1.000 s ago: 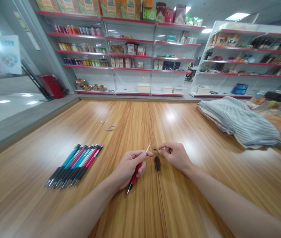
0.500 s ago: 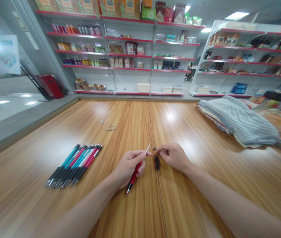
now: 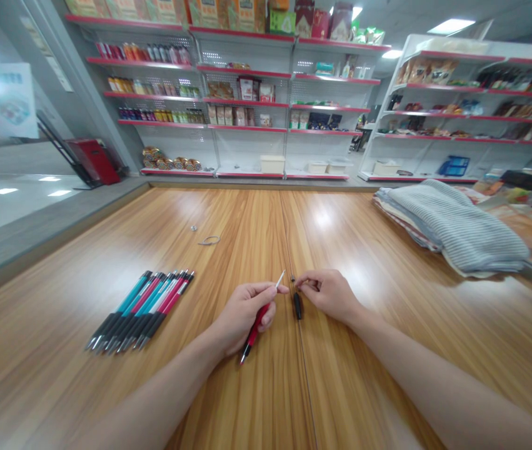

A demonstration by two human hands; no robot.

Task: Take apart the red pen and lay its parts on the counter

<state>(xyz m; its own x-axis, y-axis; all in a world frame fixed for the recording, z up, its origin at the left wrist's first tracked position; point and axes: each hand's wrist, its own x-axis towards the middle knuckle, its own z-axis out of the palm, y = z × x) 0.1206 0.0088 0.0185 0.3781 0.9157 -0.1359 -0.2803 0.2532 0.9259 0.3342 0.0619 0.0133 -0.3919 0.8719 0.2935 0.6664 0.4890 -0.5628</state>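
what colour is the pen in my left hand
The pen is red, with black towards its lower end; the head view shows it.

With the left hand (image 3: 239,312) as centre, a pen (image 3: 248,344) in it: pen row (image 3: 152,301) at 9 o'clock, wire loop (image 3: 208,244) at 11, loose pen part (image 3: 297,307) then right hand (image 3: 330,295) at 3, cloths (image 3: 457,228) at 2, shelves (image 3: 247,130) at 12, beyond the table (image 3: 256,219)

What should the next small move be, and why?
Probably pinch the small metal piece with the right hand: its fingertips are close beside that piece, just beyond the black tube, while the left hand is occupied with a red pen and thin white stick.
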